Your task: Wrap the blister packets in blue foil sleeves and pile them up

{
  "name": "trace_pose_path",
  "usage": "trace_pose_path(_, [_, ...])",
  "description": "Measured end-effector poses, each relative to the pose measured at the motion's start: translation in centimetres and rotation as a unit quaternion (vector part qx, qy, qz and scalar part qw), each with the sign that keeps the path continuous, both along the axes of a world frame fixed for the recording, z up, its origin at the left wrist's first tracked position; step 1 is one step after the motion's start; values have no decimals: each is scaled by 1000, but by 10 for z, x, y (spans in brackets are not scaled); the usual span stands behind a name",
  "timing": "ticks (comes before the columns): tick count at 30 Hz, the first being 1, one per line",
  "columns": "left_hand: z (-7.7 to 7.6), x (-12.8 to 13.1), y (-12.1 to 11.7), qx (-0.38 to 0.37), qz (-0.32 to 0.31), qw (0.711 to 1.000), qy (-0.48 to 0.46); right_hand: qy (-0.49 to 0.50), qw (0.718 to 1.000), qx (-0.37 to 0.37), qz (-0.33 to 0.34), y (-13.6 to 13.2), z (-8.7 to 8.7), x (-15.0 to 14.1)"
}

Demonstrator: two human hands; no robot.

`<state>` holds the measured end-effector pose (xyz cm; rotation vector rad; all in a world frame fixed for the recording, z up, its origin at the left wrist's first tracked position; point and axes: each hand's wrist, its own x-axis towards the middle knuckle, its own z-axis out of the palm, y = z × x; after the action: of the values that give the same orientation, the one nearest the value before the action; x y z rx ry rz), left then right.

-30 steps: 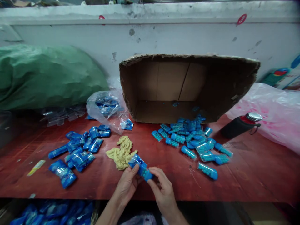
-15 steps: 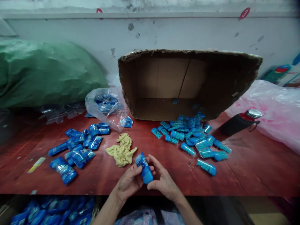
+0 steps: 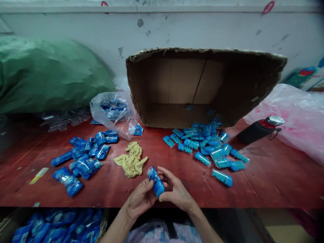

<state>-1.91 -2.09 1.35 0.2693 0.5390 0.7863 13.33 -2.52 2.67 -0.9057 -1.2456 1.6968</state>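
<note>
A small blue bottle in a printed wrapper is held between my hands over the table's front edge, tilted, its rounded blue end towards me. My left hand grips it from the left, thumb on the wrapper. My right hand closes on it from the right, thumb at the rounded end and fingers partly hidden behind. Just beyond lies a crumpled yellow cloth. To the left is a pile of wrapped blue bottles. Clear bottles of blue beads with blue caps are heaped to the right.
A cardboard box lies on its side at the back of the red table. A black flask leans right. A plastic bag of blue wrappers and a green sack are left. Below, an open box holds blue packets.
The bottle has turned in my fingers: the barcode side has rolled away and a printed picture side faces up. My hands have otherwise hardly moved; the view has tilted slightly.
</note>
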Motion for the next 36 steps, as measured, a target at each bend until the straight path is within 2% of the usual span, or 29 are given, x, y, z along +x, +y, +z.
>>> trace_pose_path(4, [3, 2, 1, -18, 26, 999, 38, -40, 998, 35, -30, 0, 0, -1])
trace_pose_path(7, [5, 3, 2, -14, 19, 998, 50, -42, 998, 28, -42, 0, -2, -1])
trace_pose_path(12, [2, -2, 3, -4, -23, 999, 23, 0, 1000, -16, -9, 0, -4, 0])
trace_pose_path(15, [-1, -2, 2, -9, -24, 1000, 13, 30, 999, -28, 9, 1, -5, 1])
trace_pose_path(22, [-5, 9, -8, -65, 50, 996, 19, 57, 996, -70, 13, 3, -9, 4])
trace_pose_path(26, [4, 11, -10, -70, 58, 994, 54, 31, 998, -52, 15, 4, -6, 4])
trace_pose_path(30, [14, 12, -8, -74, 54, 994, 52, 45, 997, -67, 22, 4, -7, 3])
trace_pose_path(36, [16, 19, -11, -95, 107, 986, 80, -49, 999, 8, -18, 1, -4, 3])
